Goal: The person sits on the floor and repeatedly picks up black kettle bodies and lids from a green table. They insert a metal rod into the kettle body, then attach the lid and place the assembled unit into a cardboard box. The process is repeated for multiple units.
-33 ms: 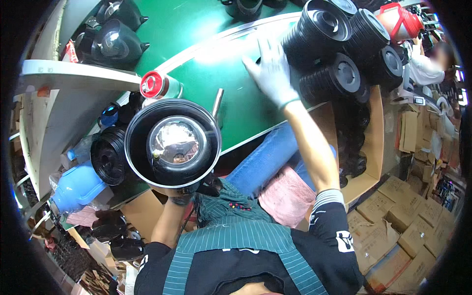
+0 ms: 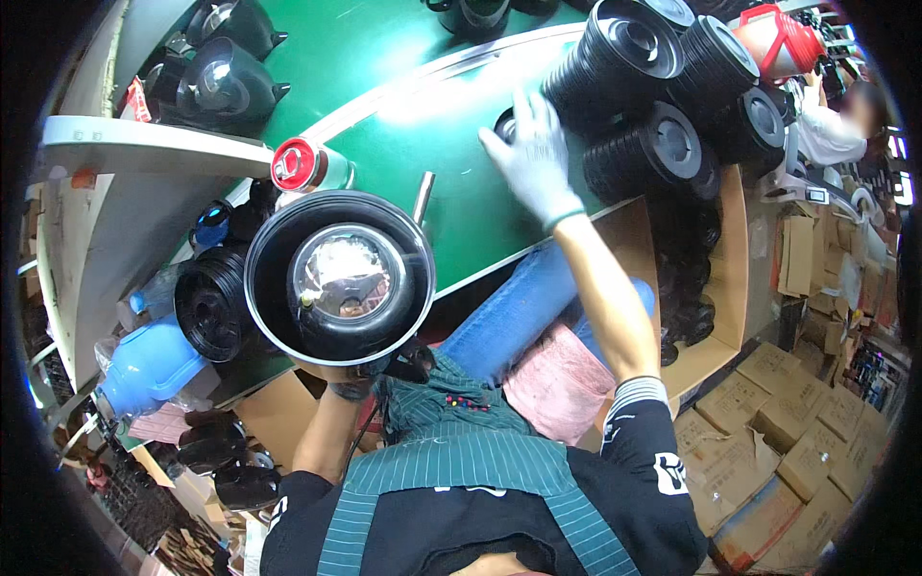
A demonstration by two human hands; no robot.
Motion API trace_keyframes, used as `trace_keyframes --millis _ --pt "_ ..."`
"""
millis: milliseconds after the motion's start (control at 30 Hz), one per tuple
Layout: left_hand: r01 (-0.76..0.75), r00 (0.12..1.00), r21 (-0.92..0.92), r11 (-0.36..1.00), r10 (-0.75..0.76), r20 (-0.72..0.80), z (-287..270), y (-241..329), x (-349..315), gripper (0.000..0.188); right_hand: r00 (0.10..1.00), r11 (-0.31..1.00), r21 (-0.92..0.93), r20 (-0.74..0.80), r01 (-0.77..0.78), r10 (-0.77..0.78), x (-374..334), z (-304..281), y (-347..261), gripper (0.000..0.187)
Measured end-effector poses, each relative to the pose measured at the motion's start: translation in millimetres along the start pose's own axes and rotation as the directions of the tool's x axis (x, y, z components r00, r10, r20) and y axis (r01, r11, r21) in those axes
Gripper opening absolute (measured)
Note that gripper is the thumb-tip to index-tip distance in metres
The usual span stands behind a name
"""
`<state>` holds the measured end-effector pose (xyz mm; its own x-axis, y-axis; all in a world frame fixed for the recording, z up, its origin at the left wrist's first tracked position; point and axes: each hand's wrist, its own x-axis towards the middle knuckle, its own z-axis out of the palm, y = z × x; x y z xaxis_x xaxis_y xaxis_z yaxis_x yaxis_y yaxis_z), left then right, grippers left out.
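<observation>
In my left hand, mostly hidden beneath it, I hold a wide black bowl-shaped housing. A clear, shiny dome sits inside the housing and reflects light. My right hand, in a pale grey glove, is over the green table with its fingers spread and nothing gripped. Just beside its fingertips and thumb lies a small black round part, partly covered by the hand. Stacks of black ribbed round lids rise to the right of that hand.
A red-topped can and a metal rod stand behind the housing. Black eared housings sit at the far left. A blue jug is at the left, a cardboard box of black parts at the right. Another person is far right.
My right hand has drawn slightly nearer to me, and more of the small black round part shows. The housing in my left hand has barely shifted.
</observation>
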<state>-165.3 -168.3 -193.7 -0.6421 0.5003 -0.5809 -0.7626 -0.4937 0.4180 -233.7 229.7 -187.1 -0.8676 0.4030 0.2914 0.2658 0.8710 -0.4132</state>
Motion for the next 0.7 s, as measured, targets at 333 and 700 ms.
trace_keyframes --millis 333,700 --pt "-0.040 0.975 0.235 0.971 -0.014 0.221 -10.5 -23.5 1.4 0.064 0.923 0.930 -0.192 0.172 -0.312 0.345 -48.9 -1.6 13.2 0.096" --pt "-0.129 0.920 0.381 0.915 -0.033 0.390 41.2 -14.8 -15.9 0.064 0.926 0.934 0.023 0.127 0.355 -0.355 -187.6 -270.0 -72.0 0.114"
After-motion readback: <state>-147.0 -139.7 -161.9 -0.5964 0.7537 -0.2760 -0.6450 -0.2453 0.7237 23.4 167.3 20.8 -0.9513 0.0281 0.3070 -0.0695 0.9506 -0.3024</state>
